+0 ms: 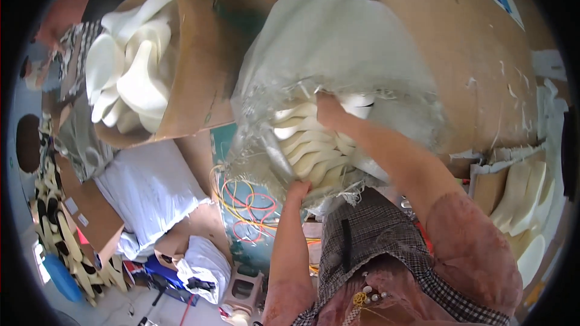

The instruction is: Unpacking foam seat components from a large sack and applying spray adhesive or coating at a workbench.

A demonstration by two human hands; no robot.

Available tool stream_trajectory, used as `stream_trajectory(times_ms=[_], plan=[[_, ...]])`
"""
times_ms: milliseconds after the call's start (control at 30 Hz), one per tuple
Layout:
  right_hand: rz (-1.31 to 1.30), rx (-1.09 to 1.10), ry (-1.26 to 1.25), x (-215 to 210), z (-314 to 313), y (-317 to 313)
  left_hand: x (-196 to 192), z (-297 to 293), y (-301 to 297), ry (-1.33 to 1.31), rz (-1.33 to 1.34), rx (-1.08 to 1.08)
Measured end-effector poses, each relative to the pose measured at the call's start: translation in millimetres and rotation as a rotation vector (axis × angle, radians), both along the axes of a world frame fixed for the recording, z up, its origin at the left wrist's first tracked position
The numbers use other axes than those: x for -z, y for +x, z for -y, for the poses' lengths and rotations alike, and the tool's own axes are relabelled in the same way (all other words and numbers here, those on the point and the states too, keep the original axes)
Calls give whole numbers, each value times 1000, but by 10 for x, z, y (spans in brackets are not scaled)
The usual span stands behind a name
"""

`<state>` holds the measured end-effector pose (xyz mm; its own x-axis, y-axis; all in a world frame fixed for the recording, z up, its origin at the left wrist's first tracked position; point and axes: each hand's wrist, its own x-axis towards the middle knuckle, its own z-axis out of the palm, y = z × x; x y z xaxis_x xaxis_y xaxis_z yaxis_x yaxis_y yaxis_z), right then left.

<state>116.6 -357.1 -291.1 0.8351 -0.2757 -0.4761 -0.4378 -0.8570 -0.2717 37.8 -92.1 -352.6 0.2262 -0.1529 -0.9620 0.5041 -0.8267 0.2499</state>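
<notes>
While the right hand [329, 111] reaches down into the mouth of a woven sack [332, 36], its fingers are mostly lost among the pieces, and I cannot tell whether they are clenched on one or merely touching. The left hand [298, 191] is at the near rim of the same sack, touching the edge beside the lowest pieces; its fingers are too hidden to tell whether they grip the cloth. Between the two hands lie the curved white pieces [311, 148], inside the sack, overlapping one another in a row. Frayed threads fringe the sack's opening, and its pale far side rises beyond the right hand.

Just below the sack is the person's checked apron [371, 229], over pink sleeves [477, 235]. To the left stands a cardboard box [205, 75] heaped with larger white shapes [143, 81], and below it lies a bulging white bag [151, 181]. Red and yellow cables [254, 217] loop over the green floor [257, 253]. Farther right, a big cardboard panel [465, 54] rises above more white shapes, stacked near the picture's edge
</notes>
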Motion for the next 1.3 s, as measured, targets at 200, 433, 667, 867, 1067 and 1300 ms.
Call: stream_trajectory(times_ms=[200,433,667,867,1067,1300], plan=[[-71,196,227,283,-266,830,368,-483,-705,107,-210,-652],[-135,-9,92,646,111,1021,54,-24,-692,-102,-529,-1362],[-150,-194,-32,497,86,725,-30,171,-744,48,-299,-1907],[-161,-375,-97,585,46,548,208,122,-1388,56,-417,-1790],[-202,-552,-210,603,167,586,410,302,-1607,-343,-419,-2018],[-208,-730,-296,663,114,770,90,111,-1175,-66,-219,-2431]])
